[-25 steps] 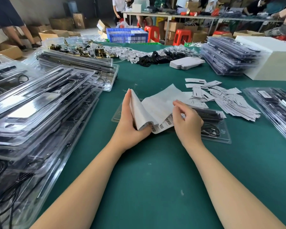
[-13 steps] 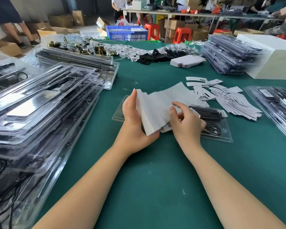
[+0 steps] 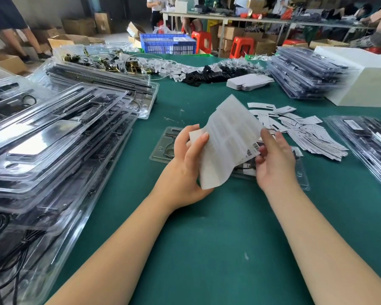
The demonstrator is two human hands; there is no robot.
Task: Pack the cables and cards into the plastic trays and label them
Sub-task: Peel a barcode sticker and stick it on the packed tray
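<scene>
Left hand (image 3: pixel 186 164): raised just above the desk, thumb across the front of the label sheet near its upper left edge, fingers curled behind it; this grip pinches the sheet.
Right hand (image 3: pixel 274 160): beside the sheet's right edge, palm turned inward; thumb and fingertips meet at the barcode corner, a light pinching grip on what looks like a label there, though the contact is small and partly hidden.
Label sheet (image 3: pixel 226 146): white backing paper, held up off the desk and bowed; its long axis runs from the near-left bottom corner up and away to the far-right top corner, blank back toward the camera, printed barcodes showing only at the right edge.
Plastic tray (image 3: pixel 163 148): clear, flat on the green desk (image 3: pixel 207 249) directly under both hands; its long axis runs left to right, dark cable coiled inside, middle hidden by the sheet.
Loose cards (image 3: pixel 306 133): small white pieces scattered in a heap just right of the sheet, beyond the right hand.
Tray stacks: a tall, slumping pile of filled trays (image 3: pixel 53 150) along the left edge; another stack (image 3: pixel 304 73) far right; a few more trays (image 3: pixel 365 142) at the right edge.
White box (image 3: pixel 365 84): far right, touching the far stack.
Card pile (image 3: pixel 249 81): neat, far centre, by a heap of black cables (image 3: pixel 209 74).
</scene>
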